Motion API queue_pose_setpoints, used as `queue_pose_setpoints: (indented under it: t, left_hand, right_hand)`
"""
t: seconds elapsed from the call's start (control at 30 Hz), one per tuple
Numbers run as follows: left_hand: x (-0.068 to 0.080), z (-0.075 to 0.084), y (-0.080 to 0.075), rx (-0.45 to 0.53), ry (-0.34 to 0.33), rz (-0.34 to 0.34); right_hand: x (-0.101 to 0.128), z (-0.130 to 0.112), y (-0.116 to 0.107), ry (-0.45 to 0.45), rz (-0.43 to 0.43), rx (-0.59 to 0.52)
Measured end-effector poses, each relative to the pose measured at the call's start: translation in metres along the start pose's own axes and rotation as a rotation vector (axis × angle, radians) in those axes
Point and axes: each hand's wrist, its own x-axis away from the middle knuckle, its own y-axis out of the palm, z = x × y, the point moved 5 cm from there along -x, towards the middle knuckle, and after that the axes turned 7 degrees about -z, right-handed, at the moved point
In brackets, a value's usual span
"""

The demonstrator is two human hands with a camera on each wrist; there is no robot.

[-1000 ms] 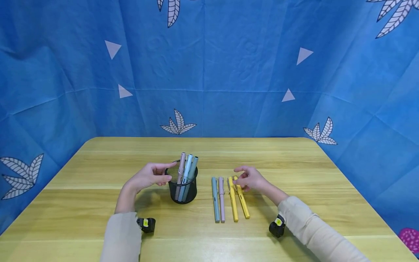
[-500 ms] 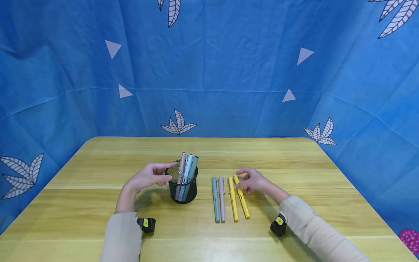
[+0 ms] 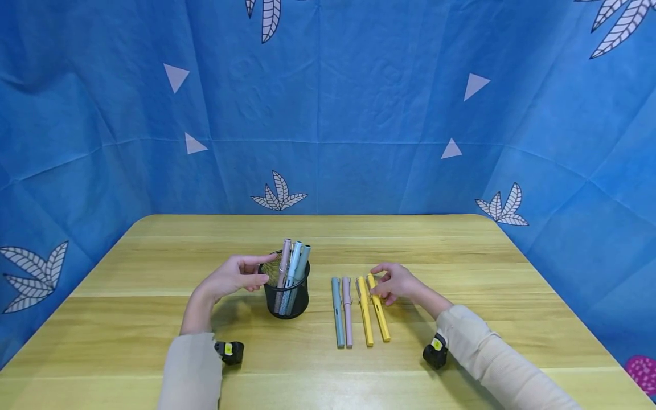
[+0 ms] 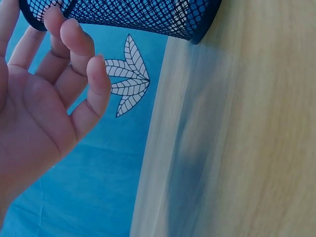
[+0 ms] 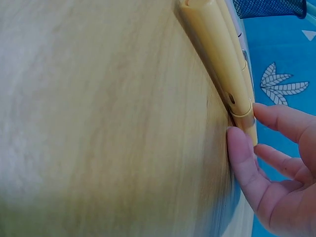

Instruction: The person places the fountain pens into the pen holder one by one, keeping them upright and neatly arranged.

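Note:
A black mesh pen cup point(image 3: 287, 299) stands mid-table with three pens point(image 3: 293, 256) upright in it: pink, light blue and grey-blue. My left hand point(image 3: 233, 277) hangs at its left side, fingers relaxed, fingertips point(image 4: 74, 37) at the cup's point(image 4: 148, 15) rim. To the right lie a teal pen point(image 3: 337, 319), a pink pen point(image 3: 348, 319) and two yellow pens side by side. My right hand point(image 3: 396, 282) pinches the far end of the rightmost yellow pen point(image 3: 380, 319), thumb and forefinger point(image 5: 276, 118) on either side of that pen point(image 5: 215, 49), which still lies flat on the table.
The wooden table point(image 3: 154, 285) is walled by a blue patterned cloth point(image 3: 359, 114) on three sides. Black wrist cameras point(image 3: 229, 352) point(image 3: 434, 352) sit on both sleeves. A pink object point(image 3: 640, 373) shows at the lower right corner.
My right hand has sunk and drawn slightly right, from hovering over the two yellow pens to closing on the rightmost pen's far end. The left hand and cup have not moved.

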Motion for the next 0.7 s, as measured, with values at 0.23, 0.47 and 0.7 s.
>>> queue_pose_setpoints:
  t: [0.23, 0.47, 0.7]
  left_hand:
    - [0.0005, -0.0002, 0.0001, -0.005, -0.006, 0.004]
    - [0.0013, -0.0006, 0.0004, 0.001, -0.012, 0.007]
    - [0.0007, 0.0005, 0.0006, 0.003, -0.007, 0.003]
  right_hand:
    - [-0.0001, -0.0009, 0.001, 0.03, 0.027, 0.023]
    - [-0.0014, -0.0016, 0.0032, 0.07, 0.068, 0.057]
    - [-0.0016, -0.0031, 0.0045, 0.106, 0.101, 0.074]
